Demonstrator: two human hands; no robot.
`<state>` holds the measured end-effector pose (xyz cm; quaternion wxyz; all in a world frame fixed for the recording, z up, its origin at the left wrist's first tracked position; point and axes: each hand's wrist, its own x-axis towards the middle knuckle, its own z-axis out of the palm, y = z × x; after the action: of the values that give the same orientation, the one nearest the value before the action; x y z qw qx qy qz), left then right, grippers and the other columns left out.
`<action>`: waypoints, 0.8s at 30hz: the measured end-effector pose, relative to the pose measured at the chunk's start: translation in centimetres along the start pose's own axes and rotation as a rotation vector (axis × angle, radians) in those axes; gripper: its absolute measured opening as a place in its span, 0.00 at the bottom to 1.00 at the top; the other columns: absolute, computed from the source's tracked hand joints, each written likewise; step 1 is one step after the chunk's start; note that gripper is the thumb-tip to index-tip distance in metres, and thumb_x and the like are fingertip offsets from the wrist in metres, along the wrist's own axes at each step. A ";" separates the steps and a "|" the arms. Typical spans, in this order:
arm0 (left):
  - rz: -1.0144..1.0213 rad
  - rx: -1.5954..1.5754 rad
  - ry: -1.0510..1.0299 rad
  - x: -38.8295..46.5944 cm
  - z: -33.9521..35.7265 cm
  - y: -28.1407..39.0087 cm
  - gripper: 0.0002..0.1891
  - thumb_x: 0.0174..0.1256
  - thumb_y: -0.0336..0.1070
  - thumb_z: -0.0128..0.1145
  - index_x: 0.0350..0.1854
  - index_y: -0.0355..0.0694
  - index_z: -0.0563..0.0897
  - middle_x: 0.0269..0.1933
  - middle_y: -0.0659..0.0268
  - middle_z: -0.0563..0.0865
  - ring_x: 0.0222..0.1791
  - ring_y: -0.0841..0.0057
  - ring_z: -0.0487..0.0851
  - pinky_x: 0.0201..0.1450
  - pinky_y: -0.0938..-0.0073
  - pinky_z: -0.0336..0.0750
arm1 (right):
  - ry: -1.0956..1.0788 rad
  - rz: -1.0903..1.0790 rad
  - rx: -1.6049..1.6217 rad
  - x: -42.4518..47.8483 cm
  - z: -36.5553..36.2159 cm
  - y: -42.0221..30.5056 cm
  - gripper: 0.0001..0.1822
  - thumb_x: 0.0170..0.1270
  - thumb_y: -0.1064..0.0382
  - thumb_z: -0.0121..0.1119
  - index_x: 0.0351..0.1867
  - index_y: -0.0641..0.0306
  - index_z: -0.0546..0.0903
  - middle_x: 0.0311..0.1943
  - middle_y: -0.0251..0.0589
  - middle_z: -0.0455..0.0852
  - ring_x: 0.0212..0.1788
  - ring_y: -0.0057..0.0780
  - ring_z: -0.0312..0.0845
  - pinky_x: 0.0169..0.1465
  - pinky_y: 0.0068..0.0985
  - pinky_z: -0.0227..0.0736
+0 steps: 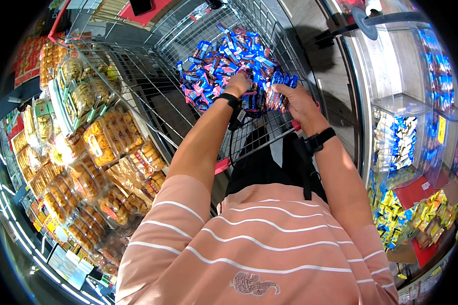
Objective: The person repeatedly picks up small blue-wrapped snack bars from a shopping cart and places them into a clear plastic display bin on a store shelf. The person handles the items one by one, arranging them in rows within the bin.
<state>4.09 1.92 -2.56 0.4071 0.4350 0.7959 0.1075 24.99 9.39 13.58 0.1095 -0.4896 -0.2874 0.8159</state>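
Note:
A heap of small wrapped snacks [229, 57] in blue, brown and pink lies in a wire shopping cart [152, 110] in front of me. My left hand [238, 84] reaches into the heap with curled fingers; its fingertips are partly hidden, so whether it grips a packet is unclear. To its right, at the cart's near right side, my right hand [297, 101] holds a bunch of blue and brown packets [278, 91] side by side, thumb on top. Both wrists wear black straps, and a small black device hangs at the left one.
Clear boxes of baked goods [114, 135] are stacked left of the cart. At the right stand transparent bins [400, 103] with white and blue packets [395, 141], above yellow packets [393, 221]. A black device lies on a red surface [156, 15] beyond the cart's far left part.

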 end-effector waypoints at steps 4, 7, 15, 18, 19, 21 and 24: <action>-0.095 0.054 -0.126 0.5 2.2 0.5 0.24 0.56 0.52 0.65 0.42 0.34 0.86 0.44 0.46 0.88 0.46 0.52 0.86 0.49 0.58 0.79 | 0.014 -0.058 -0.013 0.2 0.2 0.4 0.16 0.58 0.66 0.69 0.45 0.67 0.79 0.30 0.39 0.87 0.23 0.26 0.82 0.19 0.23 0.70; -0.093 -0.003 -0.075 -0.4 2.8 1.5 0.24 0.52 0.51 0.66 0.38 0.31 0.86 0.42 0.43 0.87 0.46 0.51 0.86 0.51 0.56 0.79 | 0.089 -0.101 0.008 0.6 0.0 1.1 0.15 0.59 0.65 0.68 0.45 0.67 0.78 0.26 0.39 0.86 0.19 0.26 0.80 0.16 0.21 0.66; -0.203 -0.043 -0.042 -1.4 2.8 1.9 0.25 0.54 0.51 0.65 0.38 0.27 0.86 0.44 0.39 0.86 0.48 0.48 0.85 0.51 0.55 0.78 | -0.032 -0.016 -0.021 0.5 -0.7 0.6 0.13 0.61 0.67 0.67 0.46 0.68 0.82 0.36 0.39 0.88 0.31 0.28 0.85 0.34 0.26 0.80; -0.261 -0.199 -0.010 -0.7 2.8 -0.5 0.23 0.55 0.49 0.65 0.34 0.26 0.86 0.36 0.45 0.88 0.35 0.58 0.88 0.40 0.61 0.79 | -0.015 -0.084 0.012 -0.2 0.6 0.4 0.13 0.60 0.65 0.67 0.44 0.66 0.80 0.28 0.40 0.87 0.25 0.27 0.83 0.24 0.24 0.73; -0.275 -0.288 -0.017 -0.5 2.5 -1.7 0.23 0.55 0.48 0.65 0.33 0.26 0.86 0.33 0.47 0.88 0.32 0.62 0.88 0.37 0.63 0.79 | -0.004 -0.124 0.027 -0.5 1.1 0.3 0.13 0.60 0.64 0.67 0.43 0.66 0.79 0.25 0.40 0.86 0.22 0.27 0.83 0.19 0.23 0.69; -0.385 -0.785 0.010 -3.5 -0.8 0.3 0.14 0.58 0.41 0.62 0.28 0.33 0.88 0.27 0.61 0.86 0.22 0.75 0.80 0.26 0.70 0.71 | -0.049 -0.103 -0.018 -0.5 1.0 0.2 0.13 0.60 0.64 0.66 0.43 0.65 0.79 0.26 0.40 0.86 0.23 0.27 0.83 0.20 0.23 0.70; -0.402 -0.879 0.182 -3.0 -1.8 -2.5 0.12 0.61 0.40 0.60 0.34 0.34 0.86 0.31 0.64 0.88 0.31 0.75 0.83 0.34 0.71 0.73 | -0.077 -0.091 -0.044 -0.7 0.4 0.0 0.12 0.61 0.64 0.66 0.43 0.64 0.79 0.28 0.39 0.87 0.24 0.28 0.84 0.22 0.24 0.72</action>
<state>2.14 -1.63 -1.07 0.4936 0.0488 0.7757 0.3901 24.96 8.92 14.21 0.1244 -0.4467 -0.3312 0.8217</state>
